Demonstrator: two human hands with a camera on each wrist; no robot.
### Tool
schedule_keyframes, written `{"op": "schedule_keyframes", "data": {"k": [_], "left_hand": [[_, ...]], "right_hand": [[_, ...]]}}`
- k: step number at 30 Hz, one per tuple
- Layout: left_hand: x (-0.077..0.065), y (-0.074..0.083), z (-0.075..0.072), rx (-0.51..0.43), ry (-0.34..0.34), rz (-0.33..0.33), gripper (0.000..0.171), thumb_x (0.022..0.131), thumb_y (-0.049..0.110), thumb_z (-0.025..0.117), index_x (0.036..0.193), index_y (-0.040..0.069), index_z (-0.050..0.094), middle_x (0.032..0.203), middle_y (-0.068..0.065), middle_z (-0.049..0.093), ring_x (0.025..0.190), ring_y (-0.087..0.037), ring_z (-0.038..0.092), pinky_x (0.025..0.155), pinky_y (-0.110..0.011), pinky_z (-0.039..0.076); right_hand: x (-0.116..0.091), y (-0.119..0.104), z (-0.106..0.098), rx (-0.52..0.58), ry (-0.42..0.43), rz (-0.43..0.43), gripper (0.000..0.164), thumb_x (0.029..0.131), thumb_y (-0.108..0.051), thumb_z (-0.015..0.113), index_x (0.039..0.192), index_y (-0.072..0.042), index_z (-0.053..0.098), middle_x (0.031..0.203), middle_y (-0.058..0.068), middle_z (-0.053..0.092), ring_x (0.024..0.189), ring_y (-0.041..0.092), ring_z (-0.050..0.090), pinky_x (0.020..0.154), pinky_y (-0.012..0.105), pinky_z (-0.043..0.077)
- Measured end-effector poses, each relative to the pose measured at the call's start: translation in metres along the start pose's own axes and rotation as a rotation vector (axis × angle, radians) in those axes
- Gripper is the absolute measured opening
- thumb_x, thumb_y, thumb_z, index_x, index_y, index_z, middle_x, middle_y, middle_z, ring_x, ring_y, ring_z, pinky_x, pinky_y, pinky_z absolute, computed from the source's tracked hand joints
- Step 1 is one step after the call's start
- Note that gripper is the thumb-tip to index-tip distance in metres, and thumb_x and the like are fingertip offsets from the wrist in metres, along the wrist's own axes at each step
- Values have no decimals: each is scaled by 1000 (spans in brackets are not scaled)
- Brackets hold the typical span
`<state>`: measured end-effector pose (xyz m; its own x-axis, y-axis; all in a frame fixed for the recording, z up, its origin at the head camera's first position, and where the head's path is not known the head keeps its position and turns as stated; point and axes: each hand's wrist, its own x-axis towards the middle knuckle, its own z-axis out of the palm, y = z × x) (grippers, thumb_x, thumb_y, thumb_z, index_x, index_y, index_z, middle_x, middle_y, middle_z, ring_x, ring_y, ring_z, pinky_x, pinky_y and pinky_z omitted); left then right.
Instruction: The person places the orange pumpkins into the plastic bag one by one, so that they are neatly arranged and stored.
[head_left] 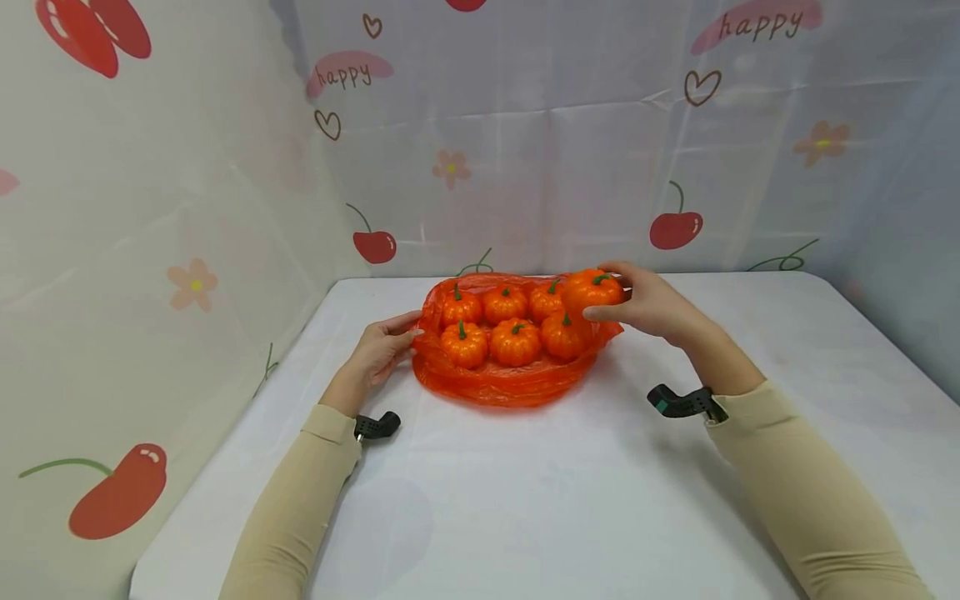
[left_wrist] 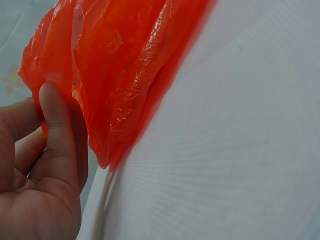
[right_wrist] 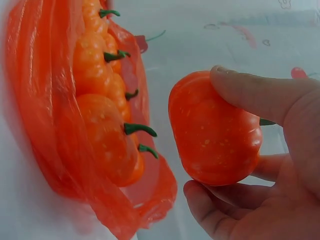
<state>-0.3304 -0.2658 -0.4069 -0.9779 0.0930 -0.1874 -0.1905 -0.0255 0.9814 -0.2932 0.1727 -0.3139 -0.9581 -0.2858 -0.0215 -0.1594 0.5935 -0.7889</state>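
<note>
A thin red-orange plastic bag (head_left: 502,388) lies spread open on the white table (head_left: 480,500). Inside it sit several small orange toy pumpkins (head_left: 515,343) with green stems, in two rows. My left hand (head_left: 378,348) pinches the bag's left edge between thumb and fingers; the left wrist view shows the gathered film (left_wrist: 55,65) there. Above the bag's right end, my right hand (head_left: 654,304) holds another small pumpkin (head_left: 588,293), thumb on one side and fingers on the other. In the right wrist view this pumpkin (right_wrist: 215,130) is apart from the bag, its stem partly hidden.
Behind the table hangs a pale curtain (head_left: 555,158) printed with cherries, flowers and hearts, and more of it runs along the left side. Each wrist carries a small black camera mount, one at the left sleeve (head_left: 377,426) and one at the right (head_left: 681,402).
</note>
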Motion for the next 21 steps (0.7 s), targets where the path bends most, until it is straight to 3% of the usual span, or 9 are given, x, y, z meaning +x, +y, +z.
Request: {"op": "schedule_keyframes", "data": {"k": [21], "left_hand": [[0, 0, 0, 0, 3, -8, 48, 103, 7, 60, 150, 16, 56, 151, -10, 52, 74, -10, 60, 69, -17, 57]], "right_hand": [[2, -14, 36, -4, -126, -75, 92, 87, -42, 82, 161, -20, 32, 155, 13, 47, 138, 34, 47, 110, 54, 49]]}}
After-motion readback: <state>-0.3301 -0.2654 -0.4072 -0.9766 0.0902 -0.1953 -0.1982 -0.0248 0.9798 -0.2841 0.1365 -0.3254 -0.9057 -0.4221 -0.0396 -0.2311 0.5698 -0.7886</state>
